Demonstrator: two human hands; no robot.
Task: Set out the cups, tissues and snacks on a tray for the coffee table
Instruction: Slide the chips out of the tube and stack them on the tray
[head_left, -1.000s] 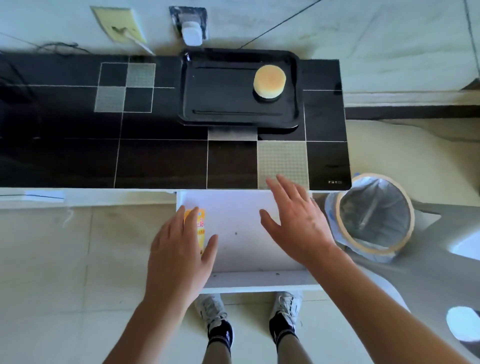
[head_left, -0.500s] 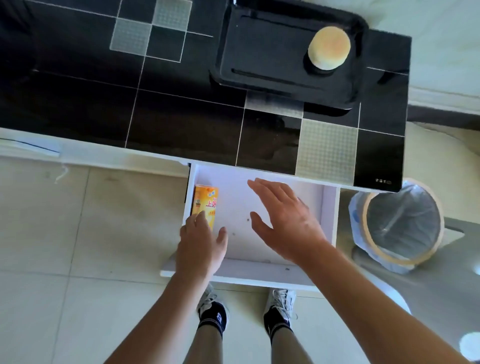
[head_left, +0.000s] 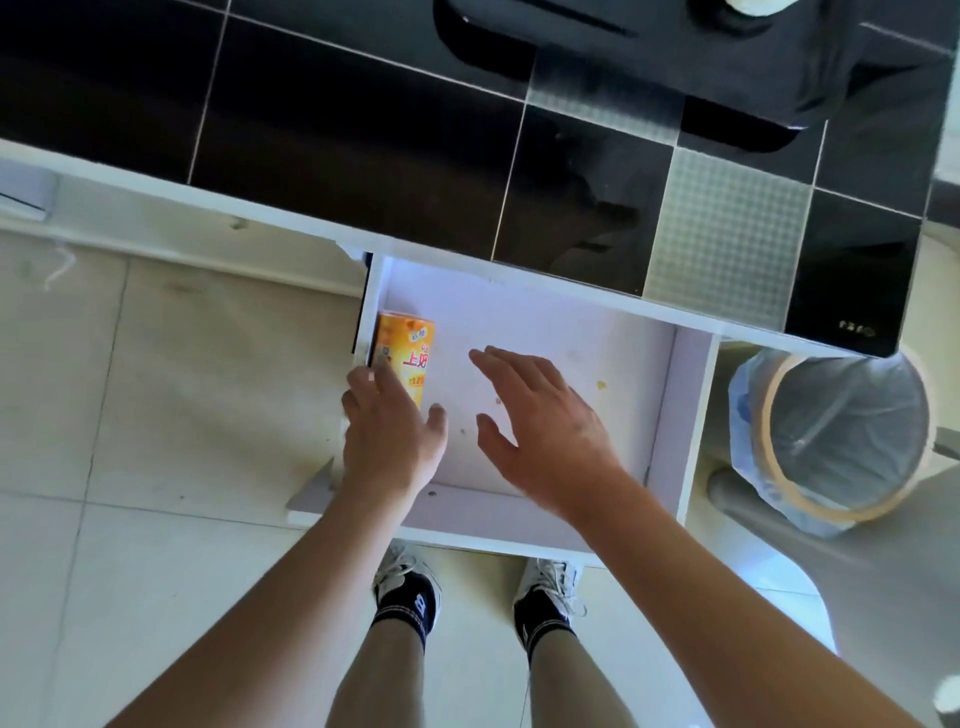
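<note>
An orange snack box (head_left: 408, 351) lies flat at the left side of a pulled-out white drawer (head_left: 691, 395). My left hand (head_left: 389, 436) hovers over the box's near end, fingers straight and spread, its fingertips reaching the box. My right hand (head_left: 540, 421) is held flat above the middle of the drawer, fingers extended and holding nothing. The black tray (head_left: 649, 78) stands on the dark tiled tabletop (head_left: 332, 119) at the top; a round bun on it shows only as a sliver at the frame's top edge.
A bin lined with a clear bag (head_left: 836, 436) stands on the floor right of the drawer. My two feet in dark socks and white shoes (head_left: 410, 592) are just below the drawer front. Pale floor tiles (head_left: 156, 415) spread to the left.
The view has dipped down and closer, so the tray slid to the top edge. My left hand moved forward onto the orange box; my right hand stays spread over the drawer.
</note>
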